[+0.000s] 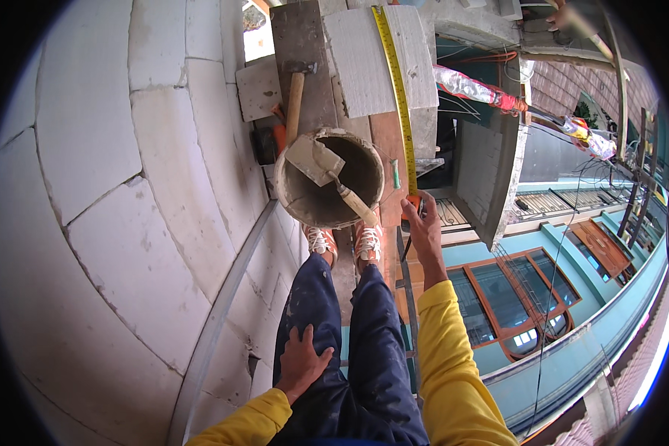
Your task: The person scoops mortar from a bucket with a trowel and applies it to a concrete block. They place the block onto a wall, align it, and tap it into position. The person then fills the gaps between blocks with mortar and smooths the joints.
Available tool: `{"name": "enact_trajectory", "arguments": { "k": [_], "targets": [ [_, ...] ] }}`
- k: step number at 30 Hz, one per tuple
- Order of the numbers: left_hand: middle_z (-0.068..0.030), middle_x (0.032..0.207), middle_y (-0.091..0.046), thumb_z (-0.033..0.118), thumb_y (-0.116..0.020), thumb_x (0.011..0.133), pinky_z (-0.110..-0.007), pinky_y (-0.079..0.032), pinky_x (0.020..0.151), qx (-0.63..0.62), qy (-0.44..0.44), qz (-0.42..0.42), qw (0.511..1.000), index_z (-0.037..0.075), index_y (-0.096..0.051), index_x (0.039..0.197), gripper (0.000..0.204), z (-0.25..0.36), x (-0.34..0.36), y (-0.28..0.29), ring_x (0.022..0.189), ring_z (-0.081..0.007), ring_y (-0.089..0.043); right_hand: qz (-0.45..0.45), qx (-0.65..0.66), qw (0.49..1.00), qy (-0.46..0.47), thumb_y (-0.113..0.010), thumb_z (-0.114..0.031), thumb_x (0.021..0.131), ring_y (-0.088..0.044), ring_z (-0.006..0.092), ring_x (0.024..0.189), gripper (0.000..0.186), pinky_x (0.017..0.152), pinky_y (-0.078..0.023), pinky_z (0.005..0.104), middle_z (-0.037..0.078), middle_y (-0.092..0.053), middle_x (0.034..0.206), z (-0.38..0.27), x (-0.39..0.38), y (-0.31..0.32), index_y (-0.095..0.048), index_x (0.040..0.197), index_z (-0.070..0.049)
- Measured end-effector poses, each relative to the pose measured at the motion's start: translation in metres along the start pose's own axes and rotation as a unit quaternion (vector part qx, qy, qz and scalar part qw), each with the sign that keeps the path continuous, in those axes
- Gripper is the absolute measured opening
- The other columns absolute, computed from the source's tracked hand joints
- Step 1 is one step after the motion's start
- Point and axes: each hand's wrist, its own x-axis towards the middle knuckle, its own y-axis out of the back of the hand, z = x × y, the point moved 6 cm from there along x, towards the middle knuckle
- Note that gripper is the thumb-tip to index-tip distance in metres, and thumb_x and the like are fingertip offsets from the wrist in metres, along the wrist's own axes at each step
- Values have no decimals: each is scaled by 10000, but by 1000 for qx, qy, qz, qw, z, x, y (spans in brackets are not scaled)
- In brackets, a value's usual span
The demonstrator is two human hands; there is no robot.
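Note:
My right hand [425, 229] grips the orange case of a tape measure [415, 205]. Its yellow blade [395, 82] runs forward from the case and lies across a pale block [364, 59]. My left hand [303, 363] rests on my left thigh, fingers spread, holding nothing. Ahead of my shoes stands a mortar-crusted bucket [282, 182], with a trowel [316, 160] across its mouth, blade on the left and wooden handle toward me. Beyond the bucket lies a hammer [295, 100] with a wooden handle. A small green-handled tool [395, 173] lies right of the bucket.
A wall of large pale blocks [163, 149] rises on my left, with a metal bar [223, 312] along it. I stand on narrow planks [386, 134]. Past their right edge is a drop toward a turquoise building [453, 260]. Another person's hand [561, 15] shows at the far right.

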Motion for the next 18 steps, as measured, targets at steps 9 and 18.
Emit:
{"name": "enact_trajectory", "arguments": {
  "k": [9,18],
  "targets": [
    [-325,1500,-500,493,-836,888,-552,-571,1022,-7,1,20,1000,49,-503,1530,849,-2,1,-4,1273,-524,-619,21,-42,999,8,-812,-377,975,-716,173,945,585,818,-576,342,96,-697,1092,-12,-5,0,-613,1422,-56],
    [-321,1482,-511,494,-839,887,-549,-590,991,-25,-2,39,999,54,-513,1519,837,-8,-2,-12,1259,-509,-630,30,-27,999,18,-828,-369,968,-692,178,957,578,863,-555,349,101,-698,1070,-16,-9,-4,-615,1407,-60]
  ]
}}
